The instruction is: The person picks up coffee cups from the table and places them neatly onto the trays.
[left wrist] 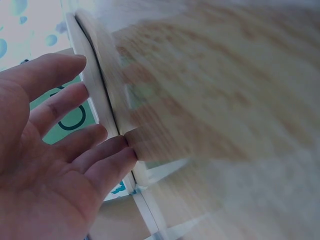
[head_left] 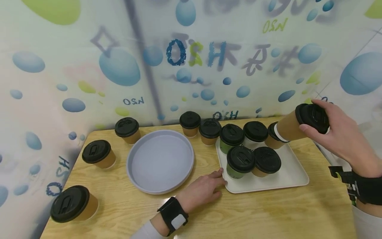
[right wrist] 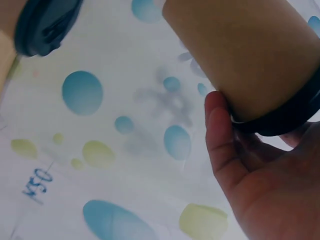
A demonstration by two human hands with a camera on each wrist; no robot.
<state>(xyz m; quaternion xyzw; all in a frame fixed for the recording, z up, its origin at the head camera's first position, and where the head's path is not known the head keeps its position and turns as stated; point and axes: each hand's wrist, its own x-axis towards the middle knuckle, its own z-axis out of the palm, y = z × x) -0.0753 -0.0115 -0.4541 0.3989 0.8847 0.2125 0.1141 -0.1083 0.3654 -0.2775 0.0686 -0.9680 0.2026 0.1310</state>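
Note:
My right hand [head_left: 313, 116] grips a brown paper cup [head_left: 287, 127] by its black lid and holds it tilted in the air over the far right corner of the white tray [head_left: 286, 179]. In the right wrist view the cup [right wrist: 240, 55] fills the top, with my thumb [right wrist: 217, 130] against its lid rim. My left hand [head_left: 218, 181] lies flat on the wooden table, its straight fingers [left wrist: 100, 160] touching the tray's near left edge [left wrist: 100, 90]. Several lidded cups stand on the tray, among them a green one [head_left: 240, 161] and a brown one [head_left: 266, 161] at the front.
A grey round plate [head_left: 161, 162] sits left of the tray. Two lidded cups [head_left: 190, 122] [head_left: 210, 130] stand at the back, and three more [head_left: 127, 129] [head_left: 96, 153] [head_left: 71, 203] along the left side. A printed wall borders the table's back and left.

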